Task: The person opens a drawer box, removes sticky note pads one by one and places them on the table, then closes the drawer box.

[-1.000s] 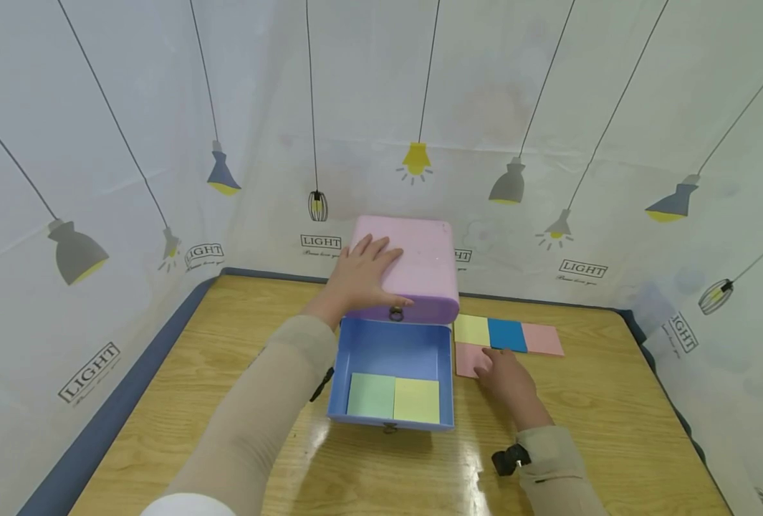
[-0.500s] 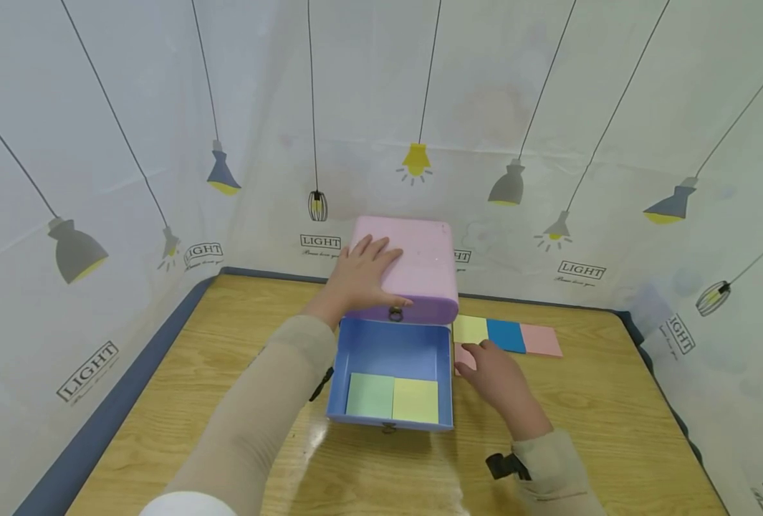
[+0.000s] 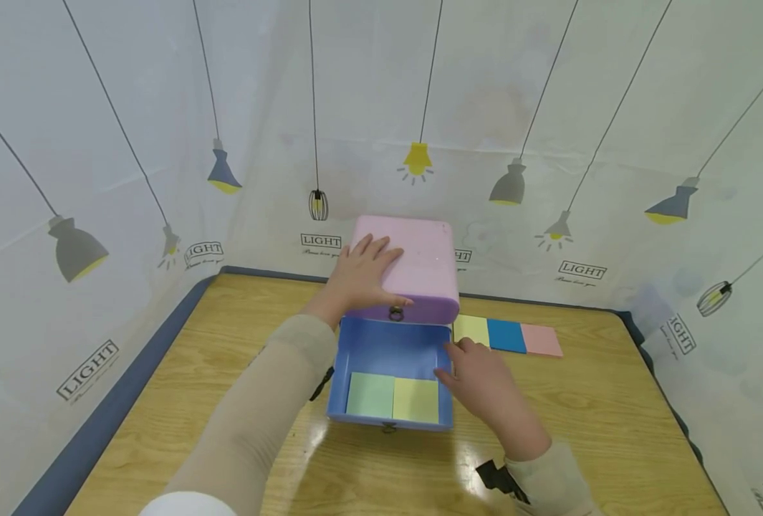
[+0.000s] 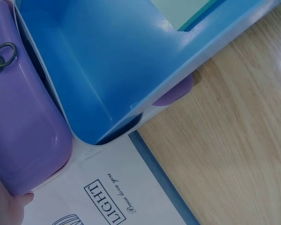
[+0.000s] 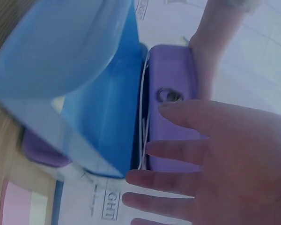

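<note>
A small pink and purple drawer chest (image 3: 420, 258) stands against the back sheet, its blue lower drawer (image 3: 394, 347) pulled out. My left hand (image 3: 358, 279) rests spread on the chest's top, thumb over the front edge near a ring handle (image 3: 396, 313). Inside the drawer a green sticky-note pad (image 3: 370, 394) lies beside a yellow one (image 3: 416, 400). My right hand (image 3: 481, 380) overlaps the drawer's right wall, fingertips at the rim. In the right wrist view this hand's fingers are straight and spread, holding nothing. A pink pad (image 5: 16, 206) shows there on the table, hidden in the head view.
Right of the chest, yellow (image 3: 471, 330), blue (image 3: 506, 335) and pink (image 3: 541, 340) pads lie in a row on the wooden table (image 3: 600, 408). A printed sheet (image 3: 265, 143) with lamp drawings surrounds the table's back and sides.
My right hand has moved left, from over the front pink pad to the drawer's right wall. That pad was partly visible before and is hidden now in the head view. My left hand stays put.
</note>
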### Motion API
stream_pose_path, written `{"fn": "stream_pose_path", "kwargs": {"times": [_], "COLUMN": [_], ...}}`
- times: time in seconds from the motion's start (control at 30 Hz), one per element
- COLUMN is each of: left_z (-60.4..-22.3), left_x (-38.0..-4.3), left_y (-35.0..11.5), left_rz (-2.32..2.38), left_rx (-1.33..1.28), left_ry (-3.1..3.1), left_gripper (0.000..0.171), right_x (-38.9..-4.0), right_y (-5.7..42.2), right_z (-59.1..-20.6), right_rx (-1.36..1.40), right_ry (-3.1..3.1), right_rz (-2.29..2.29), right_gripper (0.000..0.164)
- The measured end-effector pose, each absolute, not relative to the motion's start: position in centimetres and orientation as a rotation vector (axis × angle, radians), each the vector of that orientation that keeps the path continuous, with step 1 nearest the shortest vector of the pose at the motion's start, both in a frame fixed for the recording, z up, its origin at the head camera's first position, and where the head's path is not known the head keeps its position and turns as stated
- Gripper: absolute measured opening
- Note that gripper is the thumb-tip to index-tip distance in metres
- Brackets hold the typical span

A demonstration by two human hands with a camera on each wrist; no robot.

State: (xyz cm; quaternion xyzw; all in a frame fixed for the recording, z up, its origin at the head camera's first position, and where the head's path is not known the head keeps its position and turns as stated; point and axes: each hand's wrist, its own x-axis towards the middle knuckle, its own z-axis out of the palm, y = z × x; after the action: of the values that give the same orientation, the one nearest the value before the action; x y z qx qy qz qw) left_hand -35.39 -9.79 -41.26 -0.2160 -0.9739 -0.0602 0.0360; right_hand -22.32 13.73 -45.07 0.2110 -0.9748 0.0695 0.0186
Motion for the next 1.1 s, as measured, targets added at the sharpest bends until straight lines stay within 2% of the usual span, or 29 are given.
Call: {"fn": "stream_pose_path", "kwargs": {"times": [0.27, 0.57, 1.1], "left_z": [-41.3, -41.2, -41.3], "left_x": [-35.3, -35.4, -35.4], "left_y": [-9.8, -9.8, -9.9], "left_rz": [-0.192, -0.2, -0.224], "left_rx": [-0.657, -0.67, -0.675], "left_ry": [-3.006, -2.993, -2.979], "left_gripper": [0.109, 0.109, 0.108], "right_x": [-21.5, -21.7, -21.2], "right_y": [11.1, 9.5, 7.2], "right_z": [-44.9, -47.0, -48.0], "right_rx": [0.845, 1.072, 1.084], "right_ry": [-3.028, -3.032, -3.158], "right_rz": [0.271, 0.375, 0.478], "right_gripper": [0.047, 0.05, 0.051]}}
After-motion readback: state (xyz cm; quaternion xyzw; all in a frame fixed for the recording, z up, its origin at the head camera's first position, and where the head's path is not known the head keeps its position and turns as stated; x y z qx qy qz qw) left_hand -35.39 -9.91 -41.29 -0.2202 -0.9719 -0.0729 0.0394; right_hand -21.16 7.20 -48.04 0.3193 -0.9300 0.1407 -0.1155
